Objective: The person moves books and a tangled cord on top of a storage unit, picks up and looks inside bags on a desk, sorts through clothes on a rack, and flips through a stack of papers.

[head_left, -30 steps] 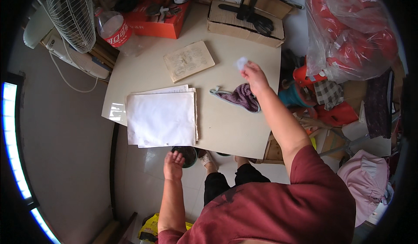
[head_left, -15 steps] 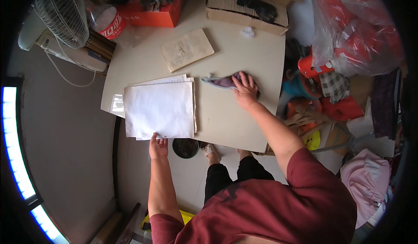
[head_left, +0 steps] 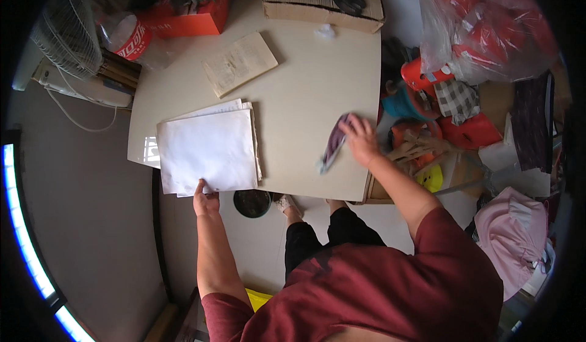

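My left hand (head_left: 206, 200) grips a stack of large white paper sheets (head_left: 210, 149) at its near edge, thumb on top and fingers beneath. The stack lies on the left of the pale tabletop (head_left: 299, 85), its near edge jutting past the table's front. Near the right edge of the table, my right hand (head_left: 362, 141) has a dark purple cloth with a pale border (head_left: 334, 145) under its bent fingers, against the surface. The cloth trails toward the front edge. Beyond the papers lies a worn, yellowed book (head_left: 240, 65).
At the back stand a red box (head_left: 189, 19), a large plastic bottle (head_left: 125, 36) and a cardboard box (head_left: 323, 5) with black items on top. A white fan (head_left: 68, 33) is at far left. Clutter and bagged red things (head_left: 488, 27) crowd the right. A dark bucket (head_left: 252, 203) sits below the table.
My right hand has drawn the cloth nearer the table's front edge, and the cloth has swung from lying sideways to pointing toward me. My left hand keeps its hold on the papers.
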### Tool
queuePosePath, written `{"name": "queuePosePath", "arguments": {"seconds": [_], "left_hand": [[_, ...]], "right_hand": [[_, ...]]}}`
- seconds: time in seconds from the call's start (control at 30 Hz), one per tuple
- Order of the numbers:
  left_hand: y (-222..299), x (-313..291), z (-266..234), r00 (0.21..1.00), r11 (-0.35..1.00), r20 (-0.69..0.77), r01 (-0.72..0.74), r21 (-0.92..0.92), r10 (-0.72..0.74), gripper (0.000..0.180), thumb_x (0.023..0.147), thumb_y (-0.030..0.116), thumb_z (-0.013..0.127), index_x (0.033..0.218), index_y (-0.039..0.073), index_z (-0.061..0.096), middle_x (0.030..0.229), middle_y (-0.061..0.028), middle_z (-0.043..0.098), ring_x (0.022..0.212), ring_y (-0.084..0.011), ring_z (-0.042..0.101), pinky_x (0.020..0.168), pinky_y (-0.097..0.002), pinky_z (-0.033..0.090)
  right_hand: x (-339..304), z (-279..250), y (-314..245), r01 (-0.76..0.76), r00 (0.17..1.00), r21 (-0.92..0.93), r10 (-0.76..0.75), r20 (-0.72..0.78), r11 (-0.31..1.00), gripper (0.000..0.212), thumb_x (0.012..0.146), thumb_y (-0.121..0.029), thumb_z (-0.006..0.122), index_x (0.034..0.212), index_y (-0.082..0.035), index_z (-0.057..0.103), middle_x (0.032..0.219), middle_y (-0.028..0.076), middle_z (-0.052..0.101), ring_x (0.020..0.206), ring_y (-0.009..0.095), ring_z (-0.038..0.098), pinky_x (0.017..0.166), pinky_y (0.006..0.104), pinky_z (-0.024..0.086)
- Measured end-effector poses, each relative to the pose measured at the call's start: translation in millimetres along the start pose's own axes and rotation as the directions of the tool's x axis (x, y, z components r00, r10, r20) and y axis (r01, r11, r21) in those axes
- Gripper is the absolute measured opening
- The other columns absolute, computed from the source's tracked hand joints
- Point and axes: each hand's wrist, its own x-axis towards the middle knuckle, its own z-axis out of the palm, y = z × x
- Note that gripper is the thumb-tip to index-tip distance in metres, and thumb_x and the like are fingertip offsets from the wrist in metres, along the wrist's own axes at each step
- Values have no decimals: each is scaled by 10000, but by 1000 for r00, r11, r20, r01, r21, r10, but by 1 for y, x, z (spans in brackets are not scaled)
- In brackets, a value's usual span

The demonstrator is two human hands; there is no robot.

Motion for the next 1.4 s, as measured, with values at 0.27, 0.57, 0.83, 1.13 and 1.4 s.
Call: {"name": "queuePosePath", "arguments": {"seconds": [0.27,0.57,0.83,1.13,1.4], "left_hand": [[13,-24,9,984,987,81,-158,15,157,221,745,91,552,958,50,512,975,-76,507,897,-236,484,794,-389,409],[17,-167,78,660,704,428,-707,74,618,349,727,-43,514,1065,10,447,1011,-100,499,937,-199,482,827,-322,392],[-61,-194,95,-209,-648,977,-737,-190,-49,365,705,120,462,1063,133,532,1102,-94,507,1034,-285,461,890,-388,350],[-94,-111,39,289,-778,938,-539,323,190,544,687,18,471,1209,125,365,1256,-146,334,1167,-335,291,965,-439,225],[-114,-118,33,610,16,573,-692,721,548,281,688,28,530,964,-23,536,886,-156,520,807,-275,516,743,-342,416]], "right_hand": [[-65,52,-101,423,906,60,-421,-42,904,354,698,-141,491,1050,-176,512,1170,59,399,1021,290,389,843,390,367],[-42,-5,-86,198,964,729,-267,-23,655,292,647,-26,525,923,-105,578,1015,111,500,922,305,470,811,367,395],[11,-45,13,-242,969,951,99,226,193,501,802,-404,427,1192,-95,375,1241,131,347,1184,273,253,940,426,207],[-5,-29,-15,31,999,519,-34,-4,854,464,696,-180,610,1104,-44,437,1053,144,490,1003,291,437,857,363,344],[17,-29,-70,183,981,318,-194,5,930,428,721,-214,572,1086,-35,438,1092,146,454,1035,301,400,880,374,328]]}}
